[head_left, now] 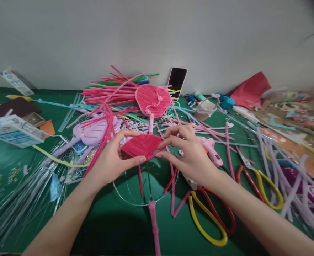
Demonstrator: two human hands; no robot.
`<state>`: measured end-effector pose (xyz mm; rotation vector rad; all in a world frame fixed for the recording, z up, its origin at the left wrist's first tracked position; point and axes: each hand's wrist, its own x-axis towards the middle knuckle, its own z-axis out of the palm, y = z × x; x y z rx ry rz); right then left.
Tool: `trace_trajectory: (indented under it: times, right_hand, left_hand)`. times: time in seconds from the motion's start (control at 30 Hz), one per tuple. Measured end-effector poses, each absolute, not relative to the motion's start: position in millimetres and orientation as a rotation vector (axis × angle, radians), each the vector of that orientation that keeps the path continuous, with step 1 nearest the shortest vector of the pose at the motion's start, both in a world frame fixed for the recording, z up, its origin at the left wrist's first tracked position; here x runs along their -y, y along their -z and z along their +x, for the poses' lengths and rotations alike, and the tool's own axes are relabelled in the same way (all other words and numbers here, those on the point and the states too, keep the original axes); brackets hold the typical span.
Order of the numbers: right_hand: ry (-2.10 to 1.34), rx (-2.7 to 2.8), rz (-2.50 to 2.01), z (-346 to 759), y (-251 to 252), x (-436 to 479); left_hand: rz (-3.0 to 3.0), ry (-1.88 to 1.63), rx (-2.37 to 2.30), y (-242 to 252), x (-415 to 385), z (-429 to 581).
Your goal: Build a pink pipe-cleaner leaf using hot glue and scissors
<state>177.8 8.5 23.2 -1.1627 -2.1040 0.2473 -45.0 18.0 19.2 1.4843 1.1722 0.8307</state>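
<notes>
**Both hands pinch the red panel over the wire hoop**

At your far left a white and blue box (pixel 14 131) lies on the green table (pixel 114 231), with a lilac fan (pixel 92 129) of pipe cleaners just right of it.

Your left hand (pixel 111 161) pinches the left edge of the red pipe-cleaner panel (pixel 142 145), thumb on top and fingers curled beneath. The panel sits at the centre of the scene, lifted a little off the table, above the thin wire hoop (pixel 127 199) whose stem runs down to a pink-wrapped handle (pixel 154 224). Loose red ends hang from the panel's lower edge.

Your right hand (pixel 191 156) pinches the panel's right tip between thumb and forefinger; the other 3 fingers are loosely bent.

By the look of it, you are shaping or seating the woven panel against the frame. Any further move calls for even pressure from both pinches so the rows stay packed, and care with the dangling ends.

Just right of your right hand lies the pink glue gun (pixel 212 151). Below your wrist are 1 pair of red and yellow scissors (pixel 210 220).
</notes>
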Motion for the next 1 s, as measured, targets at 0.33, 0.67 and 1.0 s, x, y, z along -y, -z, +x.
trace_trajectory:
  times: [0.33,0.67,1.0]
  right_hand:
    - [-0.537,1.89,-1.358,170.4,-26.8,-6.6]
    - [-0.168,1.841,-1.402,160.8,-22.2,14.5]
    - [-0.181,1.905,-1.331,126.5,-5.8,53.2]
  left_hand:
    - [1.474,-0.823,-1.124,-24.2,-15.7,-43.7]
    - [1.442,-0.819,-1.229,-23.8,-15.1,-42.1]
    - [1.458,-0.808,-1.182,-29.0,-19.1,-51.3]
